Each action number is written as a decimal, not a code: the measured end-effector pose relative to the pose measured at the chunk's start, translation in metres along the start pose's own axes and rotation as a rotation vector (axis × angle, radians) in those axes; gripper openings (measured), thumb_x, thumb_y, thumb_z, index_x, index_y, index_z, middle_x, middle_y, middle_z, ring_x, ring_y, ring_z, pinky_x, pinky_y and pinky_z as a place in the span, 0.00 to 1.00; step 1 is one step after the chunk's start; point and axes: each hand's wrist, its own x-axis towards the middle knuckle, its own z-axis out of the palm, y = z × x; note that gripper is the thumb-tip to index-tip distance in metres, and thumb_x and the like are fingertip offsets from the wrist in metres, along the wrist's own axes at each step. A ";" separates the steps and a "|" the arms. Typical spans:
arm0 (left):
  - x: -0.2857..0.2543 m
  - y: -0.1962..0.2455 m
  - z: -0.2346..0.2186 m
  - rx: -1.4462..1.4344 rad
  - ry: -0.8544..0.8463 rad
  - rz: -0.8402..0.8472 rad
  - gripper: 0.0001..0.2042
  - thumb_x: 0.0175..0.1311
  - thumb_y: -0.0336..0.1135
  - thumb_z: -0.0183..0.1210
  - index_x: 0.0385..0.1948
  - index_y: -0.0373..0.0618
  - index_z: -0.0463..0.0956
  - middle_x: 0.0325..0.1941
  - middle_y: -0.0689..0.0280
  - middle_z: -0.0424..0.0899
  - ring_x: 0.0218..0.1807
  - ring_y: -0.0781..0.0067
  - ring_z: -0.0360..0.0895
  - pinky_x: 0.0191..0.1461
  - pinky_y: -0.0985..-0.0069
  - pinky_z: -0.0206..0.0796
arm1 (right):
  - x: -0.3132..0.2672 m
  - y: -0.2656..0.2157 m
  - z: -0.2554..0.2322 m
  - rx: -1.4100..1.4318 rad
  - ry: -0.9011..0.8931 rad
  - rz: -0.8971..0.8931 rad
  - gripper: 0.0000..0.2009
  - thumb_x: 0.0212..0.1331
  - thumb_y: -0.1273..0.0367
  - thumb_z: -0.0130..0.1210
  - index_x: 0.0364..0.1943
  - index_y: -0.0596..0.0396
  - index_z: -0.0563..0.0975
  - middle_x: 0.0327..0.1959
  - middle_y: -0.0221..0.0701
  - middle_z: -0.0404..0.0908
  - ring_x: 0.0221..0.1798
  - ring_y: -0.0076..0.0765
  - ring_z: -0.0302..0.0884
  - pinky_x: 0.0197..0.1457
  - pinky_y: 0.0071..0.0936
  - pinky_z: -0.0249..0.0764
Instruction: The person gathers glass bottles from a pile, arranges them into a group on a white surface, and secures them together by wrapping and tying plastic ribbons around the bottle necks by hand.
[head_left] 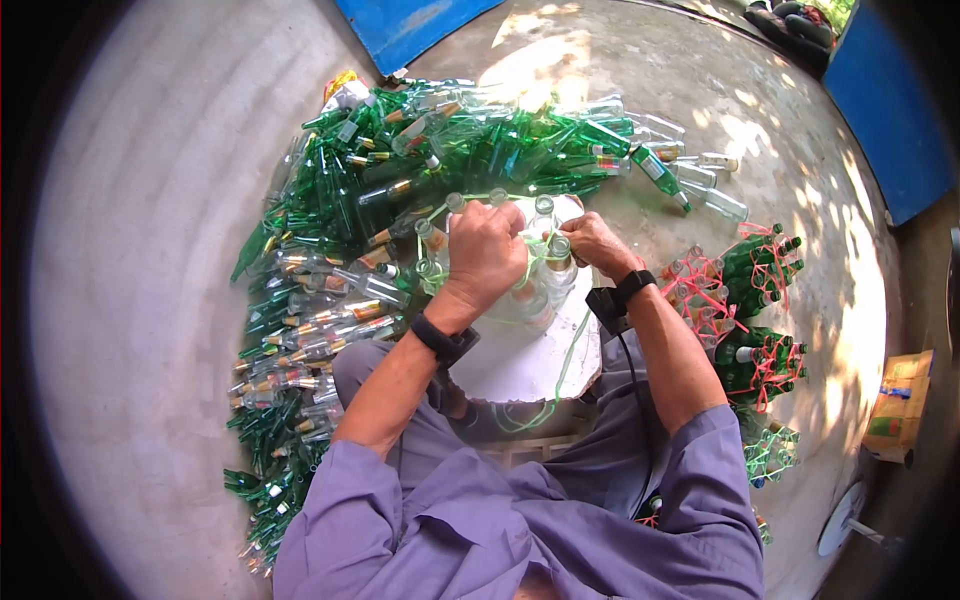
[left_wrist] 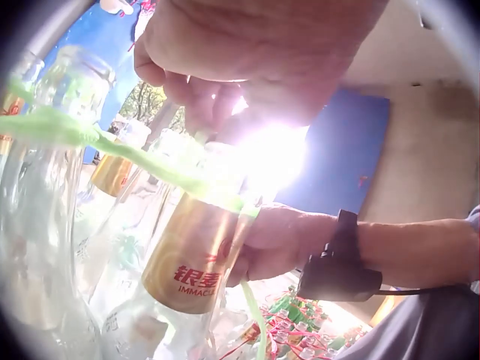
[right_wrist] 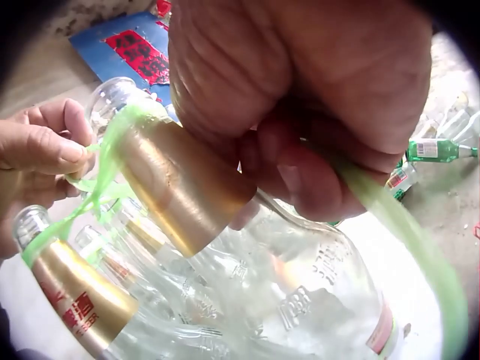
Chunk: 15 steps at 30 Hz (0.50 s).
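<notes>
Left hand (head_left: 486, 258) pinches green strap (right_wrist: 412, 236) round clear bottles (head_left: 557, 280); right hand (head_left: 600, 246) grips strap.

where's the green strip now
Head view, centre: the green strip wraps clear bottles at their necks, its tail drooping past the near edge of the white board.

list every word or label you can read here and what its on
"银麦", with "IMMAC…" beneath, its end hidden: gold neck label, left wrist view.
"酒": leftmost gold neck label, right wrist view; smaller letters below are blurred.
Too blurred or small: raised marks on a clear bottle, writing on a red sheet, the white label on a green bottle.
</notes>
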 end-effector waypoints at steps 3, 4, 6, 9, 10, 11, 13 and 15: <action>-0.002 -0.010 -0.003 0.003 -0.033 -0.072 0.05 0.49 0.28 0.60 0.28 0.49 0.77 0.28 0.70 0.81 0.40 0.63 0.77 0.47 0.61 0.65 | 0.001 0.000 0.000 0.011 0.000 0.021 0.19 0.62 0.56 0.67 0.22 0.57 0.84 0.14 0.19 0.69 0.15 0.14 0.59 0.18 0.22 0.55; -0.002 -0.012 -0.003 -0.004 -0.051 -0.104 0.04 0.51 0.28 0.59 0.28 0.48 0.77 0.28 0.69 0.82 0.40 0.61 0.79 0.46 0.60 0.67 | 0.001 -0.001 0.000 0.030 -0.003 0.041 0.19 0.62 0.56 0.67 0.23 0.57 0.84 0.14 0.19 0.69 0.15 0.14 0.59 0.18 0.22 0.54; 0.000 -0.017 -0.001 -0.059 -0.053 -0.162 0.03 0.52 0.28 0.58 0.29 0.47 0.77 0.28 0.66 0.82 0.38 0.59 0.80 0.44 0.60 0.69 | 0.003 -0.001 0.001 0.014 0.003 0.017 0.19 0.62 0.56 0.67 0.23 0.57 0.84 0.14 0.18 0.69 0.15 0.14 0.59 0.18 0.22 0.54; 0.004 -0.022 0.001 -0.158 -0.071 -0.240 0.05 0.53 0.27 0.55 0.30 0.46 0.79 0.30 0.61 0.84 0.37 0.53 0.82 0.42 0.58 0.72 | 0.003 -0.002 0.001 -0.006 0.017 -0.013 0.18 0.62 0.56 0.67 0.23 0.58 0.84 0.13 0.17 0.69 0.15 0.13 0.58 0.18 0.23 0.53; 0.005 -0.024 0.001 -0.200 -0.086 -0.261 0.07 0.53 0.26 0.54 0.31 0.47 0.80 0.32 0.58 0.85 0.37 0.50 0.83 0.40 0.55 0.73 | 0.003 -0.003 0.001 -0.010 0.023 -0.020 0.18 0.61 0.56 0.67 0.23 0.58 0.84 0.13 0.17 0.68 0.15 0.13 0.58 0.18 0.23 0.52; 0.006 -0.025 0.001 -0.198 -0.085 -0.262 0.07 0.53 0.26 0.54 0.31 0.47 0.80 0.32 0.58 0.85 0.37 0.50 0.83 0.40 0.55 0.73 | 0.003 -0.004 0.000 -0.010 0.022 -0.021 0.18 0.61 0.56 0.67 0.23 0.58 0.84 0.13 0.17 0.68 0.15 0.13 0.58 0.18 0.23 0.52; 0.007 -0.022 -0.001 -0.173 -0.088 -0.231 0.03 0.56 0.28 0.56 0.30 0.44 0.79 0.29 0.58 0.85 0.35 0.52 0.84 0.39 0.59 0.73 | 0.003 -0.003 -0.001 0.002 -0.002 0.001 0.18 0.61 0.56 0.67 0.22 0.57 0.84 0.13 0.16 0.67 0.16 0.13 0.57 0.18 0.23 0.51; 0.007 -0.025 0.001 -0.117 -0.110 -0.240 0.04 0.56 0.28 0.56 0.30 0.46 0.79 0.30 0.58 0.85 0.35 0.51 0.84 0.39 0.59 0.73 | 0.002 -0.004 -0.001 -0.003 0.001 0.000 0.18 0.60 0.56 0.67 0.22 0.57 0.83 0.13 0.16 0.66 0.16 0.13 0.56 0.18 0.24 0.51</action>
